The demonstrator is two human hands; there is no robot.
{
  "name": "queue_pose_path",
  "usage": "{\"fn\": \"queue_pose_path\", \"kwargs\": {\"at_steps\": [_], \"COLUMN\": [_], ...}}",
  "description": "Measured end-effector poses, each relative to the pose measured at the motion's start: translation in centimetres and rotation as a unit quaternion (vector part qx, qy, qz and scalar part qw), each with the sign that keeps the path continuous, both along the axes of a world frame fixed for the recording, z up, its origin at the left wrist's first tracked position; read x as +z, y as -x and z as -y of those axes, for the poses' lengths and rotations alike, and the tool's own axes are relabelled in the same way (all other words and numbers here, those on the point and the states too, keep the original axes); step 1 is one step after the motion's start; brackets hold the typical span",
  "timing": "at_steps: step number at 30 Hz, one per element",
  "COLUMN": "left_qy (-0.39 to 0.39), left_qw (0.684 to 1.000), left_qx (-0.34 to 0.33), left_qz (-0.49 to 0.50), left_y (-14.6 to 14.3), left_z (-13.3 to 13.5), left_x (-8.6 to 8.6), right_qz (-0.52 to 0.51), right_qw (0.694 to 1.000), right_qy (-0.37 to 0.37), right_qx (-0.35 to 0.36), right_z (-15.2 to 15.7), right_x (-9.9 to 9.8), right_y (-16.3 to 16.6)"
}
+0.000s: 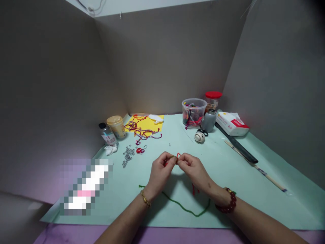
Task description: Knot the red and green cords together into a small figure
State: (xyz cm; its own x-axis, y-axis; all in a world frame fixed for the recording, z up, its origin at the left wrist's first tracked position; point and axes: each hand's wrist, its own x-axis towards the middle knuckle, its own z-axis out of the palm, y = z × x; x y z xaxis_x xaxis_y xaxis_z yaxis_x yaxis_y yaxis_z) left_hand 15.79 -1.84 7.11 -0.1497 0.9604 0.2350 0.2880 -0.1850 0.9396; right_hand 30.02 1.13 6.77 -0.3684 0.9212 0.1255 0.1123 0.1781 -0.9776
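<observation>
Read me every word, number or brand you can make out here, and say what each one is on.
"B", probably, on the black-capped bottle; its smaller print is illegible.
White-and-red pack: printing too small and blurred to read.
Red-lidded jar: label too blurred.
Yellow-lidded cup: markings unreadable.
Long thin stick: dark markings unreadable.

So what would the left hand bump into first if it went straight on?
Probably the right hand: the left hand points towards it, with red cord by their fingertips. Depth is unclear, so they may already touch.
</observation>
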Motion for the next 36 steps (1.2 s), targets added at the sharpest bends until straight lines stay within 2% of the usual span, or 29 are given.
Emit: {"fn": "queue_pose_path", "kwargs": {"at_steps": [3, 10, 14, 17, 20, 26, 33, 36], "left_qy": [-0.055, -0.036, 0.007, 0.077, 0.110, 0.117, 0.196, 0.214], "left_qw": [0.994, 0.994, 0.999, 0.995, 0.986, 0.987, 0.961, 0.954], "left_qx": [0.024, 0.028, 0.009, -0.031, -0.048, -0.047, -0.103, -0.106], "left_qz": [-0.088, -0.098, -0.037, 0.055, 0.113, 0.096, 0.166, 0.179], "left_y": [0.0, 0.2, 0.4, 0.5, 0.3, 0.0, 0.1, 0.0], "left_z": [0.3, -0.1, -0.3, -0.5, -0.5, -0.4, -0.4, -0.3], "left_x": [-0.1, -0.1, 0.5, 0.8, 0.5, 0.0, 0.0, 0.1], "right_qz": [-0.001, -0.022, -0.025, -0.054, -0.070, -0.067, -0.041, -0.026], "right_qw": [1.000, 0.999, 0.999, 0.998, 0.997, 0.997, 0.997, 0.998], "right_qy": [0.009, -0.026, -0.034, -0.002, 0.030, 0.022, -0.042, -0.048], "right_qx": [-0.018, 0.003, 0.008, 0.010, -0.010, -0.033, -0.045, -0.044], "right_z": [-0.1, 0.1, 0.4, 0.4, 0.4, 0.4, 0.4, 0.3], "right_x": [-0.5, -0.6, -0.3, -0.5, -0.8, -1.0, -1.2, -1.5], "right_y": [0.1, 0.2, 0.3, 0.4, 0.5, 0.5, 0.5, 0.6]}}
